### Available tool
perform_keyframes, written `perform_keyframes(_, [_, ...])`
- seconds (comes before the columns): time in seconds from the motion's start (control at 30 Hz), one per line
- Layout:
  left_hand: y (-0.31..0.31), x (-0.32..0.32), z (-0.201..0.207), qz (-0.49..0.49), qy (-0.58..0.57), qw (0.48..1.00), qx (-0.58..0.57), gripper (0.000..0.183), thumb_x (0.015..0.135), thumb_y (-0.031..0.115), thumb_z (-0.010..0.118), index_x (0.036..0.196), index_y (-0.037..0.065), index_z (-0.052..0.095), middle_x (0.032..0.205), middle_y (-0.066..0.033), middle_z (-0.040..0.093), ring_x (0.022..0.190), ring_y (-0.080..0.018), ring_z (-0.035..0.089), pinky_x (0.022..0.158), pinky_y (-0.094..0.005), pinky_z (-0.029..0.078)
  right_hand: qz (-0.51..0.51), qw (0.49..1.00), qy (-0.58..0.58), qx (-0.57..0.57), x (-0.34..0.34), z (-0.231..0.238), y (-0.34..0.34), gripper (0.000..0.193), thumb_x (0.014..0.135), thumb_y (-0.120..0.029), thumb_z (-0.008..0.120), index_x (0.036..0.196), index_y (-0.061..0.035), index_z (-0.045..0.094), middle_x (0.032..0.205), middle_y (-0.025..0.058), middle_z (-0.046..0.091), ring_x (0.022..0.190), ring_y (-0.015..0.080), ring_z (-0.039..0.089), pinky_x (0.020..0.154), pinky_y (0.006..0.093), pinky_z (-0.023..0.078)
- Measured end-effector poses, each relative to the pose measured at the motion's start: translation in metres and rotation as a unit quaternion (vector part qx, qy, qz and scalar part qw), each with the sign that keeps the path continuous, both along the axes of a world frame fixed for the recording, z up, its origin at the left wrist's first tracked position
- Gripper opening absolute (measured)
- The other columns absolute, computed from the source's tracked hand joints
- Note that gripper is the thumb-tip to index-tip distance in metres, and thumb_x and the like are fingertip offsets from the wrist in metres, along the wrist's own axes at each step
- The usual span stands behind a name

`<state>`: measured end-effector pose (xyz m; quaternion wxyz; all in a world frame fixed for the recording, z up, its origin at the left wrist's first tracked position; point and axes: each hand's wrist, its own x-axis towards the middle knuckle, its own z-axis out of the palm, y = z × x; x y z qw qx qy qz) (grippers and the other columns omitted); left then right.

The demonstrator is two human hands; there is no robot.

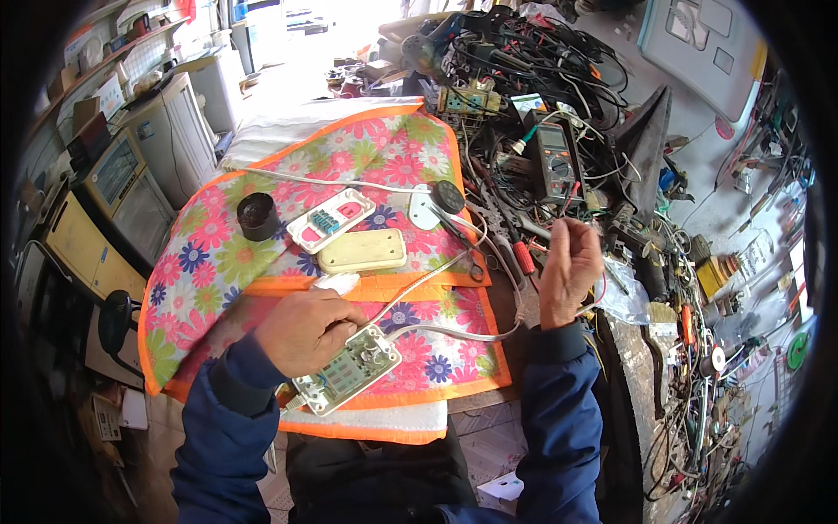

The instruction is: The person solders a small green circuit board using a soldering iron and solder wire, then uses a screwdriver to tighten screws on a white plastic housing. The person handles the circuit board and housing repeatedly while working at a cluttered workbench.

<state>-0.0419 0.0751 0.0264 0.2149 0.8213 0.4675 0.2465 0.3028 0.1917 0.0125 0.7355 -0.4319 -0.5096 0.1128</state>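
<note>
An opened, pale extension-socket housing [353, 374] lies on the flowered cloth, its inside facing up, with white cables running from it. My left hand [312, 332] rests over its upper left edge, fingers curled in; whatever they hold is hidden. My right hand [572, 275] is raised beside the multimeter [555, 157], thumb and fingers pinched together. A thin red lead [601, 297] runs by this hand, but what sits in the pinch is too small to tell. Beyond my left hand lie a cream cover [362, 251] and a white shell with teal parts [332, 220].
A dark round cup [257, 217] and a black roll-like disc [448, 196] sit on the flowered cloth [201, 253]. Scissors [476, 262] and a red-handled screwdriver [524, 258] lie at its right edge. Tangled cables [524, 61] and tools crowd the right side.
</note>
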Motion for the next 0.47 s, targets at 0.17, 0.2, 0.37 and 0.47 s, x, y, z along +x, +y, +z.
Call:
perform_keyframes(0.17, [-0.001, 0.002, 0.004, 0.005, 0.004, 1.0, -0.004, 0.019, 0.094, 0.01, 0.067, 0.11, 0.003, 0.076, 0.098, -0.0163, 0.074, 0.089, -0.0341, 0.07, 0.08, -0.0431, 0.056, -0.005, 0.997, 0.071, 0.025, 0.033, 0.027, -0.019, 0.02, 0.107, -0.018, 0.069, 0.098, -0.0002, 0.067, 0.081, -0.0054, 0.061, 0.07, 0.0003, 0.049, 0.062, 0.0179, 0.039])
perform_keyframes(0.2, [-0.001, 0.003, 0.004, 0.008, 0.002, 1.0, -0.002, 0.019, 0.094, 0.011, 0.067, 0.108, 0.004, 0.076, 0.097, -0.0167, 0.073, 0.09, -0.0353, 0.07, 0.08, -0.0442, 0.056, 0.007, 0.997, 0.069, 0.023, 0.04, 0.033, -0.026, 0.023, 0.108, -0.021, 0.068, 0.096, -0.0014, 0.066, 0.078, -0.007, 0.057, 0.066, -0.0004, 0.044, 0.057, 0.0176, 0.034])
perform_keyframes(0.37, [-0.001, -0.001, 0.0, -0.008, 0.008, 0.999, 0.035, 0.021, 0.093, 0.009, 0.069, 0.112, 0.003, 0.076, 0.095, -0.0168, 0.073, 0.087, -0.0334, 0.069, 0.078, -0.0423, 0.055, -0.004, 0.998, -0.052, -0.038, 0.064, 0.04, -0.03, 0.02, 0.106, -0.015, 0.068, 0.095, 0.0006, 0.069, 0.076, -0.0059, 0.06, 0.066, 0.0014, 0.049, 0.057, 0.0189, 0.037])
perform_keyframes(0.47, [0.0, 0.0, 0.001, -0.02, 0.014, 0.999, 0.027, 0.023, 0.093, 0.012, 0.071, 0.113, 0.003, 0.076, 0.097, -0.0176, 0.073, 0.087, -0.0336, 0.069, 0.08, -0.0434, 0.055, 0.007, 0.947, -0.252, -0.199, 0.042, 0.043, -0.028, 0.019, 0.101, -0.02, 0.074, 0.111, -0.0041, 0.079, 0.088, 0.0099, 0.078, 0.076, 0.0123, 0.067, 0.067, 0.0283, 0.053])
